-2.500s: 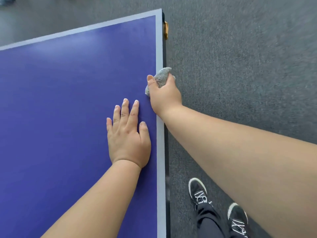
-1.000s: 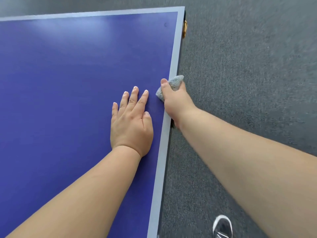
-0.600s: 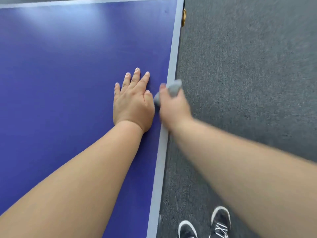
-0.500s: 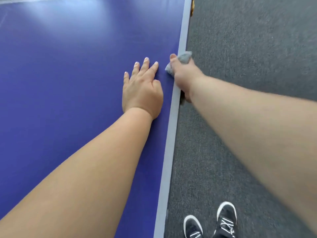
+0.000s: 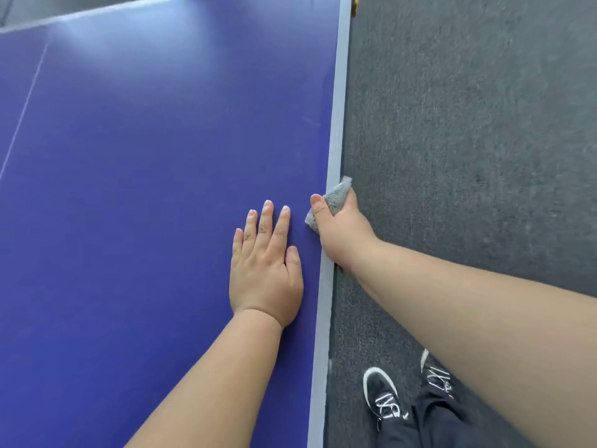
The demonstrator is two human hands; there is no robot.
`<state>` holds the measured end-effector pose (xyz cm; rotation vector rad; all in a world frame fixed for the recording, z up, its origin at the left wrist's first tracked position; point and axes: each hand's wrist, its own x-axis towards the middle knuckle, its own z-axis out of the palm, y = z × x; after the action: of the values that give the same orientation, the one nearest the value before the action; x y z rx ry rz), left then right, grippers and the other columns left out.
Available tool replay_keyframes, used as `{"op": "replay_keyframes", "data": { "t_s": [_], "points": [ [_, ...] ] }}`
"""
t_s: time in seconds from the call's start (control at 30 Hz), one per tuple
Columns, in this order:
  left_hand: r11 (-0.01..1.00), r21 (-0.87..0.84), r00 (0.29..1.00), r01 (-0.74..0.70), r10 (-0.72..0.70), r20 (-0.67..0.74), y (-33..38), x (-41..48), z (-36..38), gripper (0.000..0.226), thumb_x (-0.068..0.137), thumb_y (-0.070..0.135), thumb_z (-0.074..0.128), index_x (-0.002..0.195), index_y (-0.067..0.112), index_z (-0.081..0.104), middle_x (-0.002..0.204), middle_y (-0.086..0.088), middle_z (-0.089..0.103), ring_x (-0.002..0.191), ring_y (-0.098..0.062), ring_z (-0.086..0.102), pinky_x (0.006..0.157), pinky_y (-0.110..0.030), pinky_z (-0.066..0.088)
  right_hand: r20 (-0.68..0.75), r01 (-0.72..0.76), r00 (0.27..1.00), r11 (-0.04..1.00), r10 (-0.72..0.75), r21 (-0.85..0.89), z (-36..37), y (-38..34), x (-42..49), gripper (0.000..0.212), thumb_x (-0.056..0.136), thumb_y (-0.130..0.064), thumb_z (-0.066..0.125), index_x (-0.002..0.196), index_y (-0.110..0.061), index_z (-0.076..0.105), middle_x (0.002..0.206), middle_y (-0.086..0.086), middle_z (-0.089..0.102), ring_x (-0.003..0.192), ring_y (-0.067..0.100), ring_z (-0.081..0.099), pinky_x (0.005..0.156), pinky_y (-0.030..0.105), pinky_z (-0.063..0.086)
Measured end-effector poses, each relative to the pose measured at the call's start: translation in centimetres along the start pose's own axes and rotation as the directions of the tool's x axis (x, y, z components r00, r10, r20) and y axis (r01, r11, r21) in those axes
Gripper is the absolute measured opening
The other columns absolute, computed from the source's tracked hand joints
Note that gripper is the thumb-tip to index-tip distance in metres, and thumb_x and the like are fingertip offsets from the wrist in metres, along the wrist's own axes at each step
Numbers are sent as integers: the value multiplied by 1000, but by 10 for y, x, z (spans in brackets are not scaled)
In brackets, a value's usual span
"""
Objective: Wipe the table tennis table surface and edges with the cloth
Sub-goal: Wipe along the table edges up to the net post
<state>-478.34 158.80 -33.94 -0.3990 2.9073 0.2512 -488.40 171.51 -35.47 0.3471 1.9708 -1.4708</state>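
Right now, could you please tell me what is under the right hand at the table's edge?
A crumpled grey cloth, gripped by the right hand, lies over the pale border of the blue table tennis table. The hand hides the table's side face and the rest of the cloth.

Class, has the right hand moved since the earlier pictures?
Yes. The right hand with the cloth slid along the table edge, away from the brass fitting.

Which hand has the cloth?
The right hand: it grips the grey cloth against the white side edge of the table. The left hand lies flat on the blue top, fingers straight, holding nothing.
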Motion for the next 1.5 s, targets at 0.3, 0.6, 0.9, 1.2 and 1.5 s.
{"op": "replay_keyframes", "data": {
  "t_s": [0.3, 0.6, 0.9, 1.2, 1.5],
  "points": [
    [999, -35, 999, -3, 1, -35, 1, 2, 2, 67, 98, 43, 19, 165, 36, 17, 174, 9, 6, 161, -17, 0, 130, -40, -1, -145, 109, 984, 993, -103, 37, 9, -5, 15, 77, 103, -56, 49, 164, -34, 7, 156, 4, 43, 136, 19, 46, 101, 26, 31],
    [999, -35, 999, -11, 9, -53, 0, 3, 5, 65, 101, 38, 25, 165, 33, 18, 174, 5, 10, 161, -21, 3, 130, -44, 3, -334, 10, 942, 998, -29, -61, 25, -21, 17, 64, 100, -60, 49, 155, -31, 32, 135, 2, 60, 122, 26, 59, 97, 35, 44],
    [997, -67, 997, -28, 23, -73, -2, 5, 5, 65, 100, 34, 27, 165, 30, 22, 174, 3, 14, 161, -22, 6, 130, -44, 3, -175, 136, 974, 989, -143, -51, 30, 31, -44, 70, 104, -48, 51, 162, -32, 14, 145, 3, 52, 131, 21, 53, 104, 30, 40],
    [998, -51, 996, -21, 16, -93, -2, 4, 7, 63, 103, 31, 31, 165, 31, 20, 174, 5, 11, 161, -21, 5, 130, -43, 3, -145, 124, 982, 992, -124, -10, 6, -7, 21, 74, 102, -58, 50, 163, -30, 18, 141, -3, 57, 128, 18, 56, 108, 33, 42],
    [998, -68, 993, -18, 10, -117, -2, 2, 8, 63, 103, 29, 32, 165, 33, 21, 174, 6, 11, 161, -18, 4, 130, -41, 2, -57, 50, 997, 998, -48, 34, 43, 79, -100, 84, 101, -57, 54, 165, -37, 2, 157, 2, 45, 143, 20, 44, 116, 30, 34]
  ]
}}
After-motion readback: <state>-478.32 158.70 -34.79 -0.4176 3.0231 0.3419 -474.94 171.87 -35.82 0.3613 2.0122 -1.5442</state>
